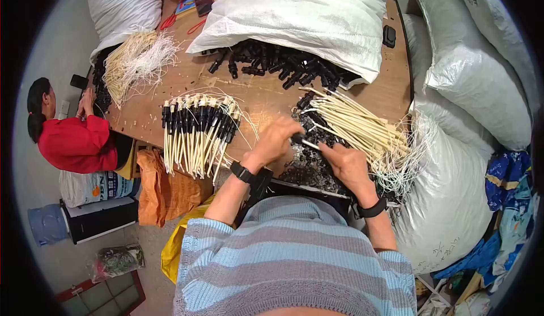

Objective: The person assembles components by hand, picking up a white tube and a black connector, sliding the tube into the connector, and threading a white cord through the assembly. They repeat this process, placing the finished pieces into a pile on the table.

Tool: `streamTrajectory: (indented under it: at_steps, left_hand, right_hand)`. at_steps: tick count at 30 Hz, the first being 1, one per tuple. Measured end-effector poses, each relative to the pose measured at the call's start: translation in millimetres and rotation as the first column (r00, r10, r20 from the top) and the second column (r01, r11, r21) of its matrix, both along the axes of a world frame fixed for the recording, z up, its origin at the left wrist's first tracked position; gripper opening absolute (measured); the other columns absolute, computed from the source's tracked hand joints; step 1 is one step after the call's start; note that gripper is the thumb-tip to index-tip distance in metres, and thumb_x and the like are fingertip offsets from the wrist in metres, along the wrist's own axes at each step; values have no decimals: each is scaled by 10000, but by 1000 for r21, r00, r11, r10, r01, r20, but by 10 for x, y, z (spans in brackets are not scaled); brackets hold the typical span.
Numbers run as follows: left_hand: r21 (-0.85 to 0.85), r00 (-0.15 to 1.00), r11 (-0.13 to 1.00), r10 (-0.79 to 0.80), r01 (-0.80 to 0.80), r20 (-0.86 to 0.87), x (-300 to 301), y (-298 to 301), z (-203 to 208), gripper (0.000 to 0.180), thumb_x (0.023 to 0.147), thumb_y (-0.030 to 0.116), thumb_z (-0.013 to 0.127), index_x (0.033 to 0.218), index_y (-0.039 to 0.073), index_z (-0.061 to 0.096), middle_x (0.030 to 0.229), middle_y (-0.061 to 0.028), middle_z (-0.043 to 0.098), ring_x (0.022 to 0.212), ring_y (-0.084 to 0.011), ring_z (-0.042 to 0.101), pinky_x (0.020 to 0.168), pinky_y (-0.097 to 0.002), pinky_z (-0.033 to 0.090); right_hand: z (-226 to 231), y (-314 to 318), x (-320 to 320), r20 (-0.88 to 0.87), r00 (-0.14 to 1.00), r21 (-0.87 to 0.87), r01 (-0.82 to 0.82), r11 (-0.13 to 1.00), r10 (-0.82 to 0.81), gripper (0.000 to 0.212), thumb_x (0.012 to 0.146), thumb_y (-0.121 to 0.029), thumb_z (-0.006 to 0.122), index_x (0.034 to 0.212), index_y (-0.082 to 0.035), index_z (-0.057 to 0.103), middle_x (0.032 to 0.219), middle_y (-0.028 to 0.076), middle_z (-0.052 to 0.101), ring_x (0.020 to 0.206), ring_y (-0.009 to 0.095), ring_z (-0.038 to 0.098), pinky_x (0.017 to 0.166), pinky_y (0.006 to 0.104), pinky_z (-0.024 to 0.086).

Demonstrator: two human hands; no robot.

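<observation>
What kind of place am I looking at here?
Probably a small hand-assembly workshop: a big white sack spills black plastic parts, a bundle of pale rods lies nearby, and a row of rods with black fittings is laid out on the table.

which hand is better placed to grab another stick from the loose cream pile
Probably the right hand: it is nearer the loose cream sticks, though it holds a pale stick. The left hand is farther off, toward the black-and-cream bundle.

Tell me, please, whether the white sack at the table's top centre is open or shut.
The white sack is open: black parts spill from its mouth.
</observation>
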State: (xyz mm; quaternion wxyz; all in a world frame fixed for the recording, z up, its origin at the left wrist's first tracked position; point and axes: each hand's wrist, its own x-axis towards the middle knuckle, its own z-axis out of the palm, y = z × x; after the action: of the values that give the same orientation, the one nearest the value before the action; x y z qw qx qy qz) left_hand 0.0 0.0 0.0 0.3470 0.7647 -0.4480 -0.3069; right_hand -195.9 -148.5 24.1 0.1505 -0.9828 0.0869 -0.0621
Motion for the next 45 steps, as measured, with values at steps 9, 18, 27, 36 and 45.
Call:
streamTrajectory:
  at_steps: [9,18,27,36,45]
  left_hand:
    - [-270,839,948,6,169,544,-272,-20,353,333,711,30,652,1014,170,650,873,-23,667,765,-201,651,633,-333,508]
    - [-173,900,943,325,-285,290,-134,409,-54,126,847,94,618,967,104,656,645,-31,600,542,-141,577,474,-268,419]
    - [-165,907,910,333,-381,-257,-402,189,26,162,790,16,670,952,6,675,739,25,624,635,-28,523,532,-218,413]
    - [-193,927,968,217,-162,307,-471,306,34,354,723,-54,559,1065,21,612,910,-183,609,918,-386,583,786,-437,459]
    - [-156,954,983,139,-100,267,-542,264,134,366,710,-62,521,1048,39,619,915,-187,624,907,-393,593,762,-463,461]
  right_hand:
    - [261,-73,32,193,891,267,355,896,-411,334,789,-174,754,1098,-83,664,663,138,642,602,323,641,556,389,500]
    - [244,-205,-86,209,894,930,-307,-203,-396,64,901,-67,589,850,-53,625,853,68,630,539,34,434,470,162,338]
    - [82,381,219,125,961,592,128,796,-248,209,745,-93,784,899,-54,648,579,49,494,493,177,459,481,306,396]
    - [37,343,204,283,910,402,175,899,-304,71,809,-103,674,868,-93,711,605,121,610,519,277,613,484,345,459]
    - [-16,390,246,229,945,472,100,876,-231,69,815,-123,672,865,-92,708,636,143,623,549,299,631,498,365,477]
